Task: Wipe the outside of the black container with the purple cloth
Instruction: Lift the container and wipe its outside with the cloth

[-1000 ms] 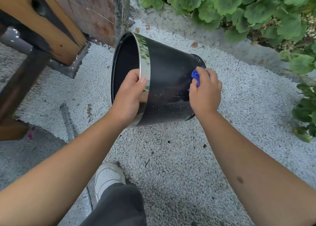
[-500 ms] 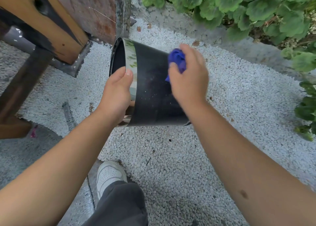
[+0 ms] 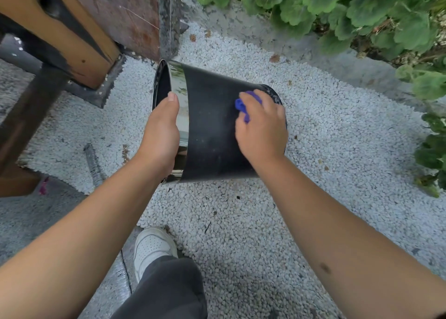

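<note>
The black container is held tipped on its side above the white gravel, its open mouth with a shiny chrome band facing left. My left hand grips the chrome rim, thumb on the outside and fingers hidden inside. My right hand presses the bunched purple cloth against the black outer wall near the container's base. Only a small fold of the cloth shows past my fingers.
A wooden bench leg and a stone block stand at the upper left. Green leafy plants line the top and right. My white shoe is below, and a ribbed metal hose lies on the ground at the left.
My right hand slid the cloth from near the chrome band back toward the container's base. The container's mouth has turned further to the left.
</note>
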`<state>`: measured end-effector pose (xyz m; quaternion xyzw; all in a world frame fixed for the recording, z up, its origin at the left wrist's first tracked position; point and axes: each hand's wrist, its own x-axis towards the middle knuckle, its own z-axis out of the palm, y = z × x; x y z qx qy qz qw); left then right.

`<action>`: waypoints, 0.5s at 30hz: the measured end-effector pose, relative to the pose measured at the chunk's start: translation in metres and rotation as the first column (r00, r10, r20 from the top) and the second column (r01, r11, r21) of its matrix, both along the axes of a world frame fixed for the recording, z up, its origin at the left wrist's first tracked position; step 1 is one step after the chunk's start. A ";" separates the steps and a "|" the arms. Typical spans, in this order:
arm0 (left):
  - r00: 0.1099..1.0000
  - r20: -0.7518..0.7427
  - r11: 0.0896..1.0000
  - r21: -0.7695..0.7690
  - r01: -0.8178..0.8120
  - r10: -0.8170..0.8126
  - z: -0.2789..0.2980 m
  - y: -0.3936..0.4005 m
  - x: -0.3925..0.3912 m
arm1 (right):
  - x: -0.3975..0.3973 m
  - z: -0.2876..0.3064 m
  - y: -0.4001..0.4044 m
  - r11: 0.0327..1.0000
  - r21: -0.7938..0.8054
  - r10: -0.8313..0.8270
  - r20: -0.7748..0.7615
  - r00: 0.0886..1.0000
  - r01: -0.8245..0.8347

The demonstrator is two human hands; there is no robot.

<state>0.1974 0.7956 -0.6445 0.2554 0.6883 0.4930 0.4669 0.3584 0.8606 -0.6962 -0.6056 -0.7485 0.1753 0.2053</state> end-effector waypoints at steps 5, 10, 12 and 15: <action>0.994 0.106 0.998 0.064 0.008 -0.014 0.000 -0.009 -0.001 | 0.030 -0.019 0.015 0.992 -0.076 -0.100 0.022 0.995 0.101; 0.944 -0.003 0.924 0.205 0.323 -0.329 -0.007 -0.042 -0.010 | 0.028 -0.022 0.014 0.989 -0.072 -0.129 0.014 0.992 0.130; 0.920 -0.078 0.892 0.226 0.392 -0.385 -0.010 -0.048 -0.010 | 0.031 -0.022 0.017 0.989 -0.092 -0.115 0.024 0.993 0.117; 0.937 -0.111 0.908 0.233 0.348 -0.331 -0.007 -0.042 -0.004 | 0.034 -0.012 0.026 0.981 -0.156 -0.117 -0.003 0.993 0.116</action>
